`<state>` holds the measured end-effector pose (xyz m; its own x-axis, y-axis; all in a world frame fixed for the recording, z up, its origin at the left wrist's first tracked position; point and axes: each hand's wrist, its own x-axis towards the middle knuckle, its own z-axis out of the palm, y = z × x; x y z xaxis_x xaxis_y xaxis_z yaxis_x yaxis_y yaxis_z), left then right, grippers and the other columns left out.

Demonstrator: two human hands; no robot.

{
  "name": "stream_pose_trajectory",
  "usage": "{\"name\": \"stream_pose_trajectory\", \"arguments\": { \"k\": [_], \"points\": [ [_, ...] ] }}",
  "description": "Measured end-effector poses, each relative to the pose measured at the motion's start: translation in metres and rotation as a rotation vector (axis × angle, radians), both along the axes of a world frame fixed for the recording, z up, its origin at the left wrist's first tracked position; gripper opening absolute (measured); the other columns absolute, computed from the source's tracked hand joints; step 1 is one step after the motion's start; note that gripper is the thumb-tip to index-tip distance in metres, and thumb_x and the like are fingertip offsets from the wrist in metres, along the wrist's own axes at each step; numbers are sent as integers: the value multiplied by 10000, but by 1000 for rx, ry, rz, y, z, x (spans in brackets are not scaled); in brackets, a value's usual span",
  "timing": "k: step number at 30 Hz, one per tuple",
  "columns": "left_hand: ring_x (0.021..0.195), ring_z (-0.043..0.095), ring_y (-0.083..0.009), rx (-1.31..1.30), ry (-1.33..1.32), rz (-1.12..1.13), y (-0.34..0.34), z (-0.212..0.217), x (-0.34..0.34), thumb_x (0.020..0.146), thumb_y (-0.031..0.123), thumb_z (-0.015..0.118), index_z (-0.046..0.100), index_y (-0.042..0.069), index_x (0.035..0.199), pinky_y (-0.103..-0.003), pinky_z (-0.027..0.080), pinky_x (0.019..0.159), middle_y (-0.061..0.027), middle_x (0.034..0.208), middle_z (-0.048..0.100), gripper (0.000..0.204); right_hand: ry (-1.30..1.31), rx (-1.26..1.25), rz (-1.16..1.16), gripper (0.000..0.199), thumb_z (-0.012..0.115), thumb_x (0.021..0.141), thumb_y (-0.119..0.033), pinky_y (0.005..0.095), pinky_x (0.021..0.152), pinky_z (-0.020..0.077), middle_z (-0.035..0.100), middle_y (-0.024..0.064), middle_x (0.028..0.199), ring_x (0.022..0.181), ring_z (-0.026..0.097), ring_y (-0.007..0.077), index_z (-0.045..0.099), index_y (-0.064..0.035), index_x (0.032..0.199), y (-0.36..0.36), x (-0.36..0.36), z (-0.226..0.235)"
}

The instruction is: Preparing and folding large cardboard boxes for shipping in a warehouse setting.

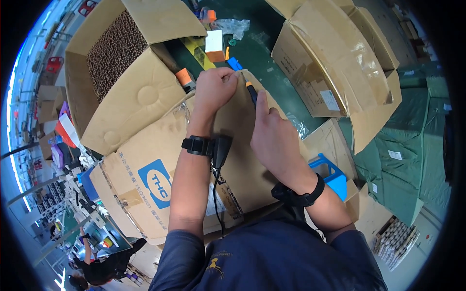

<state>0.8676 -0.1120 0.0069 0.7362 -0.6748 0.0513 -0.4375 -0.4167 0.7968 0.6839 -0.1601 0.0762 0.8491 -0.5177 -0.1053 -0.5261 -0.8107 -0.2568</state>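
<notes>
Black and orange mark the handle of a slim hand tool (251, 93) in the right hand (277, 140): the index finger lies straight along it, and the other fingers curl closed around the grip. Its tip points at the far edge of a brown cardboard carton (145, 206), just beside the left hand (216, 91). That hand's fingers are folded in, thumb and index finger brought together at the same edge; whether they pinch the cardboard, I cannot tell. To the left stands an open carton (141, 92) filled with small brown pieces. Beyond the hands, a white-and-orange box (214, 46) sits on the green tabletop (274, 80); another open carton (335, 63) stands right.
</notes>
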Motion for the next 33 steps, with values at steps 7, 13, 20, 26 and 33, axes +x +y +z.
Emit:
{"name": "stream_pose_trajectory", "arguments": {
  "k": [7,13,20,26,33],
  "points": [
    [714,670,-363,-37,-25,6,1,-6,1,843,249,684,757,82,854,-417,542,673,-153,746,686,182,25,113,-25,634,578,857,-45,498,651,565,662,262,845,716,685,433,375,60,1449,-9,3,21],
    [721,659,-375,-83,-115,15,2,-10,-1,846,260,676,750,104,809,-432,540,665,-145,745,679,177,39,112,-16,631,584,806,-34,513,676,575,681,262,771,744,699,449,420,96,1401,-11,13,23],
    [718,663,-376,-71,-155,9,2,-15,0,833,230,662,746,113,785,-462,539,658,-145,741,682,152,79,100,-15,596,555,823,-9,536,695,555,681,286,812,754,685,471,435,85,1400,-10,19,32],
    [721,665,-377,-22,-148,40,2,-12,-3,827,235,652,751,123,795,-462,544,664,-139,747,690,153,108,95,-29,562,540,836,4,534,688,550,670,276,777,726,678,469,431,81,1382,-4,12,35],
    [730,667,-376,19,-128,70,0,-11,-3,855,280,645,762,146,824,-454,551,671,-133,762,694,182,114,40,-42,570,559,812,5,512,640,564,674,260,760,706,690,445,437,79,1364,3,18,30]
  ]
}}
